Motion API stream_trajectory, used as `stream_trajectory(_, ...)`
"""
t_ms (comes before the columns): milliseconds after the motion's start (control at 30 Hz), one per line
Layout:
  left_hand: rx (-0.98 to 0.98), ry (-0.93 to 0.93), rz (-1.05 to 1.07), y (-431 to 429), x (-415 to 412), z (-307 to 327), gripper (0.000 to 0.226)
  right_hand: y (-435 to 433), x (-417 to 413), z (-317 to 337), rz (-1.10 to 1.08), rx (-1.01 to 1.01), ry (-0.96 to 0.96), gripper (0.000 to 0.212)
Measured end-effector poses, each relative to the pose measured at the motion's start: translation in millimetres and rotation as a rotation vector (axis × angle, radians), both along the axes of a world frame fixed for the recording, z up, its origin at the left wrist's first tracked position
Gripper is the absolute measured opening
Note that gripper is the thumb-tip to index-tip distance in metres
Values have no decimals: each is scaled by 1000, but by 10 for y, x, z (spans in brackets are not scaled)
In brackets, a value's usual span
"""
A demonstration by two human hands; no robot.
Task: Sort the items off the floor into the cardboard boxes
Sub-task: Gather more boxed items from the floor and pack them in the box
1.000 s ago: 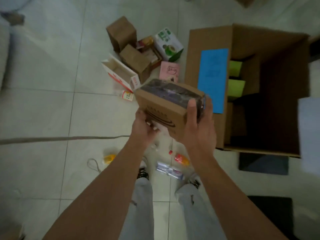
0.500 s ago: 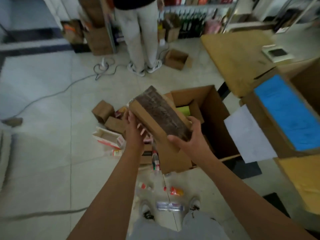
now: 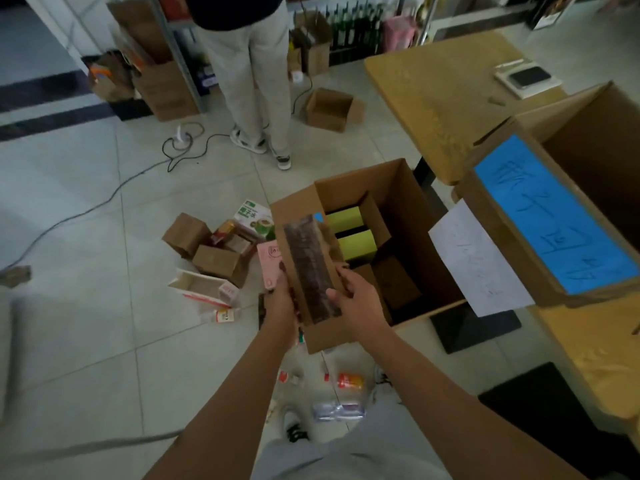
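Item in hand: one long, flat carton (image 3: 311,268) of plain brown cardboard. Its upper face is a dark brown, finely textured panel running almost the full length, with a narrow cardboard margin down each long side; we cannot tell whether the panel is a window or print. We hold it tilted, far end raised, above the near left corner of the open cardboard box (image 3: 415,237) on the floor. Our left hand (image 3: 282,299) grips the left long edge near the lower end, fingers curled beneath. Our right hand (image 3: 356,296) clasps the right edge, thumb laid across the dark panel. Inside the floor box we see two yellow-green packs (image 3: 346,220) against the far left wall and brown shapes lower down. To the right, a larger box with a blue label (image 3: 554,216) sits on a table, a white sheet (image 3: 478,261) hanging from its side. Left on the tiles: two small brown boxes (image 3: 187,233), a green-and-white carton (image 3: 254,218), a pink box (image 3: 270,265), an open white box (image 3: 201,287), an orange bottle (image 3: 349,381) and a clear bottle (image 3: 337,410)
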State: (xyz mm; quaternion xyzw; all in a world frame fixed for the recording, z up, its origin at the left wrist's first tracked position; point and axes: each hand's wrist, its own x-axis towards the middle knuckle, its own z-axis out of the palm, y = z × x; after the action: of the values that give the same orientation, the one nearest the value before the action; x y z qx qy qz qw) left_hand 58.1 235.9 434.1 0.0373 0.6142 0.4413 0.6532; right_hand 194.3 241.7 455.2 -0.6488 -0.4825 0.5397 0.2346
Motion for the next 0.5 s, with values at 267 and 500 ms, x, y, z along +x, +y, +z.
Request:
stream_trajectory(267, -109, 97, -208, 521, 1039, -175, 55, 613, 1259, -668, -140, -107, -272, 41)
stream_trajectory(500, -117, 109, -192, 807, 1447, -218, 56, 1099, 2060, -1080, 67, -329, -266, 64)
